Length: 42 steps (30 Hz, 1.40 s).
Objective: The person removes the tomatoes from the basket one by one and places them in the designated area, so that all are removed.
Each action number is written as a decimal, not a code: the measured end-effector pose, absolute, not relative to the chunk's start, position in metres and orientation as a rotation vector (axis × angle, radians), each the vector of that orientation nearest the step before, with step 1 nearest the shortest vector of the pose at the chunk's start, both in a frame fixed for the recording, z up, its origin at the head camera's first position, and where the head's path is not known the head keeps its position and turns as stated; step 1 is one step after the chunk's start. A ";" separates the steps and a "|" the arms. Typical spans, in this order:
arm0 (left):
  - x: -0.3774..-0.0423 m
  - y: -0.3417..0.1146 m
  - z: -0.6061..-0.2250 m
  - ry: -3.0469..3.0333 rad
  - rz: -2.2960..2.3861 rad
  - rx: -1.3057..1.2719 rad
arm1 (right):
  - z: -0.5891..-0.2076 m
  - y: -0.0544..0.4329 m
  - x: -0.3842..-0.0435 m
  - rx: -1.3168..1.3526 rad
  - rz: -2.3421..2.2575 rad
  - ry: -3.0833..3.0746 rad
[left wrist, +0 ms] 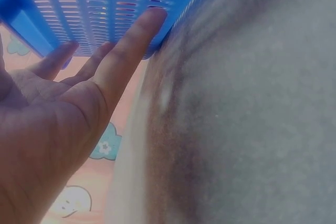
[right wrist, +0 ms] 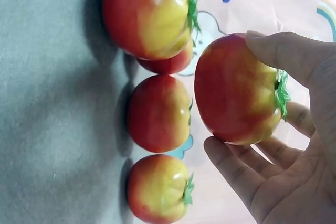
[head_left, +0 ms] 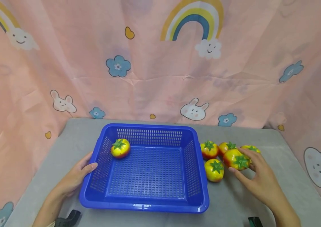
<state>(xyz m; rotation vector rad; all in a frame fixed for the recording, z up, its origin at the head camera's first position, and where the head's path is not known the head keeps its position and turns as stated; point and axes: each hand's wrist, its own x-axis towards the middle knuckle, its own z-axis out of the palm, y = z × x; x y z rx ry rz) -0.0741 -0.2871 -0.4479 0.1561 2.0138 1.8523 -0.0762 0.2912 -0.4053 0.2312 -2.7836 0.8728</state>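
A shiny red-and-yellow tomato with a green leafy top is held up off the table by my right hand, thumb on one side and fingers on the other. Several similar tomatoes stand on the table around and behind it, right of the blue plastic basket. One tomato lies inside that basket, by its left wall near the back corner. At the basket's left side, my left hand grips it, thumb over the rim and fingers against the slotted outer wall.
A grey cloth-covered table carries everything. Behind and at both sides hangs a pink curtain printed with rainbows, rabbits and flowers. Near each wrist a dark strap piece shows at the bottom edge of the head view.
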 end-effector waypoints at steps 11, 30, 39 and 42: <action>-0.074 -0.288 -0.445 2.005 1.848 0.168 | -0.415 0.293 -0.078 0.156 0.838 -2.890; -0.073 -0.287 -0.445 2.024 1.830 0.162 | -0.423 0.308 -0.077 0.164 0.825 -3.005; -0.073 -0.287 -0.445 2.022 1.840 0.190 | -0.426 0.311 -0.080 0.172 0.798 -3.074; -0.074 -0.286 -0.446 2.017 1.845 0.204 | -0.428 0.312 -0.079 0.202 0.779 -3.054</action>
